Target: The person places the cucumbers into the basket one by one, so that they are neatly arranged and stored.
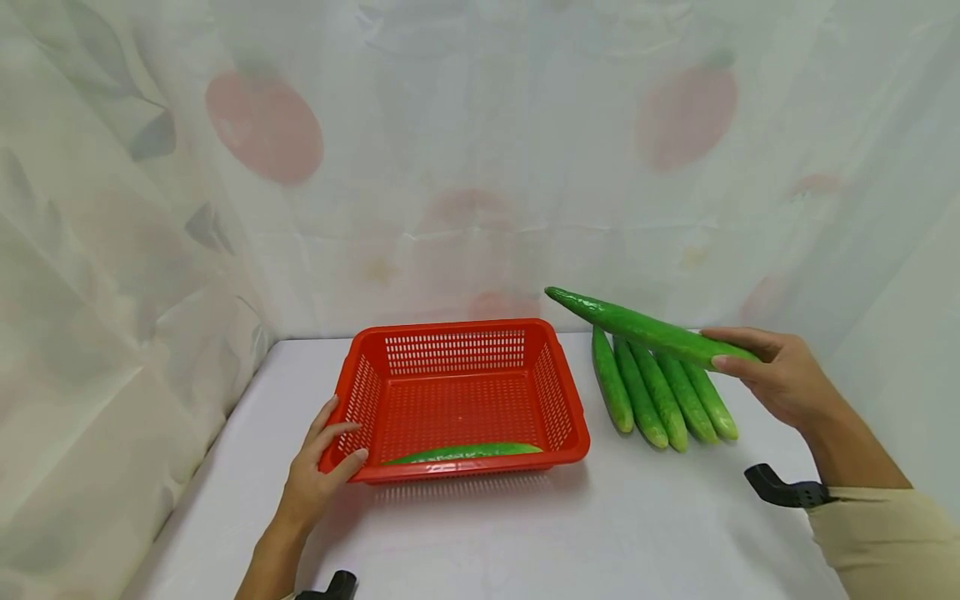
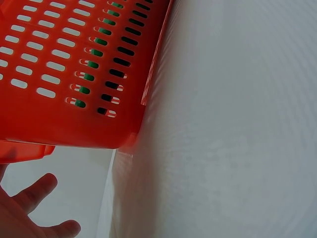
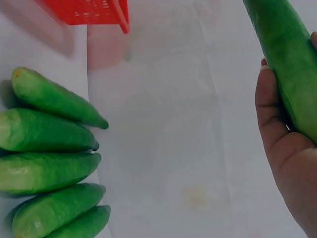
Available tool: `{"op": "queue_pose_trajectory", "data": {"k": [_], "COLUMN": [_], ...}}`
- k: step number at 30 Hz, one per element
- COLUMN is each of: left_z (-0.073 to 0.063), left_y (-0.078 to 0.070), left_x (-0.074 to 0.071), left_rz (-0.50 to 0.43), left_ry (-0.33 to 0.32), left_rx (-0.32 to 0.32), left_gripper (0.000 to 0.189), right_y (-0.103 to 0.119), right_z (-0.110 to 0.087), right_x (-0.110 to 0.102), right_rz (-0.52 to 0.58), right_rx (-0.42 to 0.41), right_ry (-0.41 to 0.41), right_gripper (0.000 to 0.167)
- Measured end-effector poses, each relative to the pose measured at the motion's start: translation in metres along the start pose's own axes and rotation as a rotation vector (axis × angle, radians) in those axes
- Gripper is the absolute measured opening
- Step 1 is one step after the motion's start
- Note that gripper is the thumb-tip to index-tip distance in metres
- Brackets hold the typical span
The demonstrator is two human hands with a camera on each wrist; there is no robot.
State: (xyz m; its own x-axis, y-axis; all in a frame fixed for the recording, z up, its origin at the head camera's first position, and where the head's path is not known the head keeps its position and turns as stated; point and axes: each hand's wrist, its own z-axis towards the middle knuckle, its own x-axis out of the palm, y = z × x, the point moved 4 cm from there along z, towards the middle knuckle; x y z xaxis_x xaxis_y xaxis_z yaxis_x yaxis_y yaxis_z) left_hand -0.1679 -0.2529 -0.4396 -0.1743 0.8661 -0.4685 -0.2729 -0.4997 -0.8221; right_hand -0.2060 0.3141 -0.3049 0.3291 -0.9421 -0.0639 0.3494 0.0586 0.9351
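Observation:
A long green cucumber (image 1: 645, 327) is held up at its near end by my right hand (image 1: 783, 375), thumb on one side and fingers on the other. Its far end points left toward the basket. Below it, several more cucumbers (image 1: 660, 396) lie side by side on the table. My left hand (image 1: 315, 475) rests at the left rim of a red plastic basket (image 1: 468, 471), thumb and a finger reaching over the edge. Two of its fingers (image 2: 37, 193) stick out spread beside the basket in the left wrist view. Inside the basket, one cucumber (image 1: 465, 452) lies along the near wall.
A white cloth covers the table (image 1: 480, 533). Behind it hangs a pale curtain (image 1: 465, 167) printed with fruit, close to the basket's back edge. Another curtain (image 1: 112, 292) borders the left side. Dark straps with camera mounts (image 1: 787, 490) sit on the wrists.

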Motion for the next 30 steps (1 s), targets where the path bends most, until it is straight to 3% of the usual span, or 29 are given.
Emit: {"op": "queue_pose_trajectory", "data": {"k": [8, 14, 19, 30], "left_z": [0.000, 0.000, 0.000, 0.000], "left_y": [0.000, 0.000, -0.001, -0.001], "left_x": [0.000, 0.000, 0.000, 0.000], "left_rz": [-0.002, -0.006, -0.012, -0.006], "left_ry": [0.001, 0.003, 0.005, 0.001], "left_rx": [-0.004, -0.005, -0.005, -0.004], "left_gripper": [0.036, 0.036, 0.036, 0.037], "right_y": [0.002, -0.002, -0.008, -0.022], "right_z": [0.012, 0.023, 0.031, 0.045], "right_x": [0.016, 0.031, 0.044, 0.066], "right_rz": [-0.013, -0.085, -0.124, -0.318], "right_rx": [-0.037, -0.057, -0.022, 0.091], "right_ry": [0.076, 0.073, 0.066, 0.052], "right_gripper": [0.040, 0.040, 0.036, 0.032]}}
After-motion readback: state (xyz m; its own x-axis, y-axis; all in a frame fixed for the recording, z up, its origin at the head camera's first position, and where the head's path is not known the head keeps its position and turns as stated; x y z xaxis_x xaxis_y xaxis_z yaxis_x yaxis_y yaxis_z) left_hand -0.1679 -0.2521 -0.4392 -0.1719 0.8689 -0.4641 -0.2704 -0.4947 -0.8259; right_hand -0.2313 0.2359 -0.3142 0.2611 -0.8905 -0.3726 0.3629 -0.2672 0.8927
